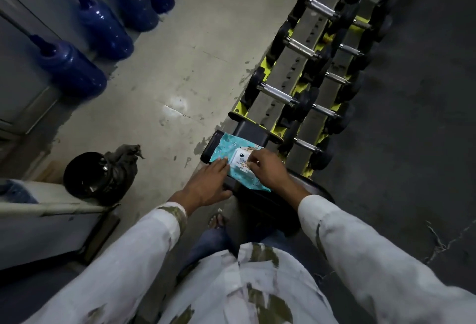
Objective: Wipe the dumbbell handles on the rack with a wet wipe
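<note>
Wet wipe pack [226, 149] lies flat on the end of the black bench [209, 149], just short of the rack [288, 71]. No wipe is out yet. By the look of it, you are at the first step: getting the pack open.

Left hand [208, 182]: fingers straight, pressed on the pack's left side, pinning it to the bench. Grip apart, nothing held.

Right hand [268, 169]: fingers curled down over the white lid [240, 160], thumb tucked at its near edge. Grip closed on the lid. The lid looks flat; whether it has begun to lift cannot be told from here.

To do this step well:
- Bear down with the left hand on the teal wrapper, not on the lid, so the flap can swing free.
- Pry from the lid's edge with your fingertips. A soft pack will likely buckle if you pull from the middle.
- Draw one wipe straight up. Wipes tend to come chained, so without the pinning hand the pack may ride up with the sheet.
- Press the lid down afterwards, or the rest may dry out.

The pack sits near the bench's end edge, so a hard tug could slide it to the floor.

The rack runs away to the upper right in two tiers. The nearest dumbbell handle [277, 93] is bare chrome and looks the sensible place to start.
</note>
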### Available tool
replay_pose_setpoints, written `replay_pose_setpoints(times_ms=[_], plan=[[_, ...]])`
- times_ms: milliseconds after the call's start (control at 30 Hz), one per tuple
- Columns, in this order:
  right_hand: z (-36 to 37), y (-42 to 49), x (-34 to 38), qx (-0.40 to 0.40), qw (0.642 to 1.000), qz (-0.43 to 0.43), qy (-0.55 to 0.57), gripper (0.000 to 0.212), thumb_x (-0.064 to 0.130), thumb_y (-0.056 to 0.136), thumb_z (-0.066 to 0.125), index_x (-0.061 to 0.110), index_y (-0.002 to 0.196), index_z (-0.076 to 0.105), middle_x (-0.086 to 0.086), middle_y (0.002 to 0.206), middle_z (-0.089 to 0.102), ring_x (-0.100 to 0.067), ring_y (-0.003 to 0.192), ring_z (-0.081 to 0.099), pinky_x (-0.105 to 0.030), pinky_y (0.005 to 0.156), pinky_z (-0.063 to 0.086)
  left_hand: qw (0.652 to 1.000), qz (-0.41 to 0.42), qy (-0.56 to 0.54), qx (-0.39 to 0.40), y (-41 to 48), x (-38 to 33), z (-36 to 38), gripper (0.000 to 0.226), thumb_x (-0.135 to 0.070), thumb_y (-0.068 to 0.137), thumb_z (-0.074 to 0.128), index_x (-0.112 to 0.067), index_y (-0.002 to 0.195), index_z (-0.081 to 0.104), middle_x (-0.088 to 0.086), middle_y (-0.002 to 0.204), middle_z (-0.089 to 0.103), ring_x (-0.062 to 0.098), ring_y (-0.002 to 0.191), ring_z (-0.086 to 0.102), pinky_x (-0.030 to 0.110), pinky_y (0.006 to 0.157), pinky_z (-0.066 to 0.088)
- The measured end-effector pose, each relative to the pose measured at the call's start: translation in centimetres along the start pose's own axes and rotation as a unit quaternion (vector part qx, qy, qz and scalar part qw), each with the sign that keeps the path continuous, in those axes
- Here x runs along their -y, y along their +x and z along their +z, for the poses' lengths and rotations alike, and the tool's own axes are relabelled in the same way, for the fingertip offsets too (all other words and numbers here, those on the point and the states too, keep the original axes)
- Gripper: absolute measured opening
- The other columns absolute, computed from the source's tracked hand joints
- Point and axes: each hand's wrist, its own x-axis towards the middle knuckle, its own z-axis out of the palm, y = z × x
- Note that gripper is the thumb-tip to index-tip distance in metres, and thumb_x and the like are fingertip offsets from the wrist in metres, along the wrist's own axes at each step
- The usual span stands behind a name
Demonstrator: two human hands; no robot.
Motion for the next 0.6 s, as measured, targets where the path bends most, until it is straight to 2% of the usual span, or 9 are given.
replay_pose_setpoints(times_ms=[67,167,367,500,600], plan=[[0.9,0.6,0.1,0.004,1.000,0.020,-0.003,0.012,0.026,0.086,0.067,0.017,0.083,0.060,-0.005,0.093,0.065,-0.028,0.087,0.060,-0.034,0.067,0.043,1.000,0.005,-0.006,0.005,0.1,0.3,0.0,0.094,-0.053,0.093,0.063,-0.006,0.163,0.018,0.012,0.172,0.007,0.026,0.159,0.006,0.043,0.127,0.017],[2.1,1.3,0.4,-0.007,0.999,0.038,-0.008,0.023,0.026,0.082,0.071,0.021,0.080,0.048,-0.002,0.093,0.059,-0.027,0.088,0.057,-0.032,0.064,0.034,1.000,0.018,-0.012,0.011,0.3,0.5,-0.1,0.094,-0.049,0.094,0.063,-0.006,0.163,0.017,0.013,0.172,0.006,0.026,0.159,0.005,0.040,0.128,0.014],[3.2,1.3,0.7,-0.038,0.998,0.053,-0.025,0.029,0.027,0.084,0.074,0.024,0.091,0.045,-0.005,0.108,0.059,-0.025,0.097,0.055,-0.036,0.072,0.043,0.999,0.033,-0.014,0.010,0.1,0.8,-0.6,0.092,-0.044,0.095,0.062,-0.006,0.164,0.014,0.013,0.172,0.004,0.025,0.159,0.004,0.036,0.126,0.008],[3.4,1.7,0.7,-0.036,0.998,0.053,-0.030,0.033,0.026,0.083,0.075,0.025,0.090,0.043,-0.005,0.107,0.057,-0.024,0.096,0.054,-0.034,0.070,0.040,0.999,0.039,-0.017,0.012,-0.2,0.7,-1.0,0.090,-0.043,0.098,0.061,-0.006,0.164,0.012,0.012,0.173,0.001,0.025,0.159,0.001,0.034,0.126,0.005],[3.5,1.7,0.6,-0.039,0.998,0.053,-0.023,0.033,0.026,0.081,0.076,0.025,0.087,0.043,-0.004,0.104,0.057,-0.023,0.094,0.053,-0.033,0.069,0.038,0.999,0.051,-0.015,0.011,-0.4,0.7,-1.4,0.088,-0.045,0.098,0.062,-0.007,0.163,0.017,0.013,0.172,0.006,0.026,0.159,0.005,0.034,0.126,0.007]])
